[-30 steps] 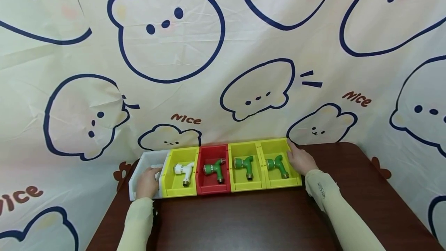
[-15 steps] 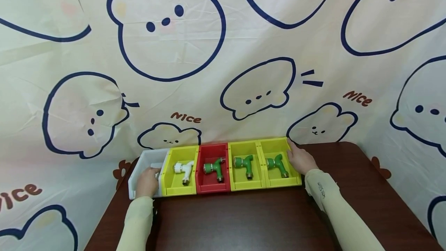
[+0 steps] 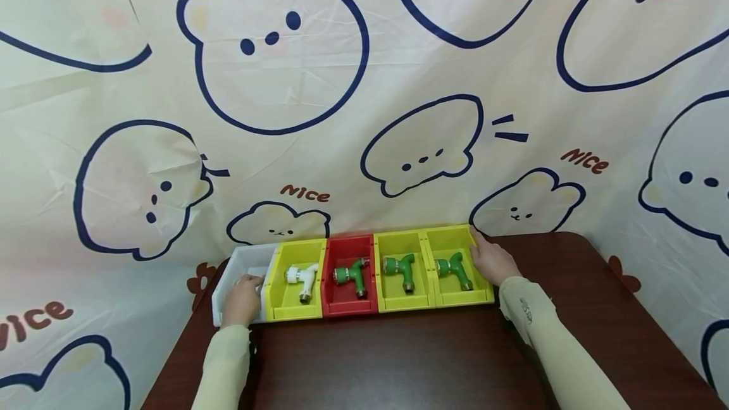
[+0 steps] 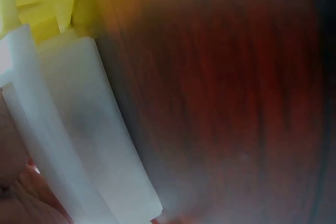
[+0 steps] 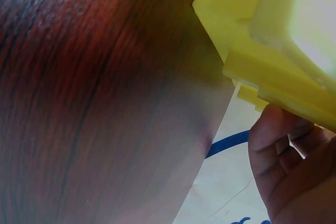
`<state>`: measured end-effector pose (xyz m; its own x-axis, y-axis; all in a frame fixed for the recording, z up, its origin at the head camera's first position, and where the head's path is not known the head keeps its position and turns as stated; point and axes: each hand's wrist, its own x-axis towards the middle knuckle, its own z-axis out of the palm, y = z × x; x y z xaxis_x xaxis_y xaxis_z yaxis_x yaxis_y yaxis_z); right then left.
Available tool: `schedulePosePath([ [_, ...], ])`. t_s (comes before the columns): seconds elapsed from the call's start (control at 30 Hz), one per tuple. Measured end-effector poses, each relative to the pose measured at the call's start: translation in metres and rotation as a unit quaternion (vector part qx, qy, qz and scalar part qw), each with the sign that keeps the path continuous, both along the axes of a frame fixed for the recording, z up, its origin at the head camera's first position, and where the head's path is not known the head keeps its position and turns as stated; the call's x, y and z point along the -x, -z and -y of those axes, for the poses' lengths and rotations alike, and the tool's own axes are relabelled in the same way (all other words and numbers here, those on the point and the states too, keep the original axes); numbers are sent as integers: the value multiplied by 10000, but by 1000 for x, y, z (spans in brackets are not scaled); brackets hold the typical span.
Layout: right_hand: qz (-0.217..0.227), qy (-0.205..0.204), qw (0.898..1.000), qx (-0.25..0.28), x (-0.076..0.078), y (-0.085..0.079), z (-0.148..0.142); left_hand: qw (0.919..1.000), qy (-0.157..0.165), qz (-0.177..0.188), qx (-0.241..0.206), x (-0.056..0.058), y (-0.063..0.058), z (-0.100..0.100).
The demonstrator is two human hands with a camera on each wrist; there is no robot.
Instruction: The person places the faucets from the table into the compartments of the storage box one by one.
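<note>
Five bins stand in a row at the table's back. My left hand (image 3: 242,301) reaches into the white bin (image 3: 222,293) at the left end, its fingers beside a small white part that they mostly hide; I cannot tell what it holds. In the left wrist view this bin's wall (image 4: 89,124) covers most of the hand. At the right end my right hand (image 3: 494,261) grips the outer side of a yellow bin (image 3: 450,239), fingertips (image 5: 270,116) at its edge. That bin holds a green tap (image 3: 454,271).
Beside it, another yellow bin (image 3: 393,242) holds a green tap (image 3: 400,267). The red bin (image 3: 348,245) has a green tap (image 3: 351,276), and the yellow bin (image 3: 296,250) left of it a white tap (image 3: 306,280). A cartoon-printed cloth (image 3: 421,74) hangs behind the dark wooden table (image 3: 393,359).
My left hand's fingers have shifted slightly inside the white bin, and less of the white part shows. The right hand keeps its place on the yellow bin; the bins stay put.
</note>
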<state>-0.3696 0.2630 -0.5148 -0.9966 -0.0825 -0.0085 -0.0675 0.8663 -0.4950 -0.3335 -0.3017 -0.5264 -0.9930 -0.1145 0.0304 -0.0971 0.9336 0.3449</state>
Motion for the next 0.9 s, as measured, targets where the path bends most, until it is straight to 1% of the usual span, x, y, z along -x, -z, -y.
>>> schedulePosePath([
  [0.17,1,-2,10000,-23,-1,2,-1,9998,144,-83,118,-3,2,-1],
  [0.23,2,-26,10000,-45,-1,3,-2,9997,137,-106,174,-5,3,-1],
  [0.37,-74,-34,9996,-288,-1,1,-3,9994,95,-178,284,-6,2,0],
  [0.47,-159,13,9992,-367,0,-1,-6,9990,82,-347,259,-6,-1,1],
  [0.5,-163,15,9994,-314,1,0,-7,9987,94,-438,254,-6,-3,1],
  [0.57,-128,3,9999,-64,3,2,-11,9969,113,-735,268,-7,-6,3],
  [0.6,-94,-22,9999,58,3,4,-13,9957,100,-866,303,-9,-8,3],
  [0.67,13,-52,9996,294,2,6,-18,9937,74,-1049,386,-13,-16,2],
  [0.73,-58,-56,9995,305,-1,4,-21,9910,84,-1232,524,-19,-25,1],
  [0.8,-267,-58,9995,140,-7,-2,-22,9890,146,-1293,711,-25,-35,-2],
  [0.83,-447,-52,9990,12,-11,-4,-23,9873,208,-1350,814,-30,-40,-3],
  [0.9,-913,-81,9953,-315,-19,-10,-26,9813,361,-1559,1074,-38,-46,-3],
])
